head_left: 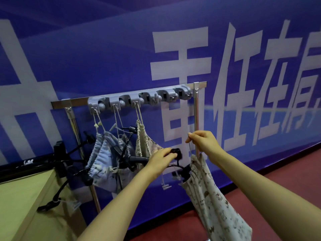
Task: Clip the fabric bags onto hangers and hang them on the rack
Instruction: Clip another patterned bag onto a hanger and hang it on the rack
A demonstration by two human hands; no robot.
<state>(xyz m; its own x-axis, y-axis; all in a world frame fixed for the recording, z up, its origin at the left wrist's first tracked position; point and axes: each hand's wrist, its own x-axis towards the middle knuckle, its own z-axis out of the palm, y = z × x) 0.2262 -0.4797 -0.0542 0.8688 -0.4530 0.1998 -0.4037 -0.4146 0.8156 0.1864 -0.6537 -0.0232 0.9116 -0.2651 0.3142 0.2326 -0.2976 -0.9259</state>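
A metal rack (196,108) carries a grey hook strip (139,98). From its left hooks hang a blue-grey bag (102,159), a second bag (125,145) behind a hanger, and a beige bag (144,143), all by their drawstrings. My left hand (161,159) grips the top of a black clip hanger (177,153). My right hand (201,141) pinches the drawstring of a cream patterned bag (213,200), which hangs below the hanger at its right clip.
A wooden table (15,202) stands at the left with black hangers (57,193) piled at its edge. A blue banner wall (104,49) runs right behind the rack. Red floor (278,185) lies to the right.
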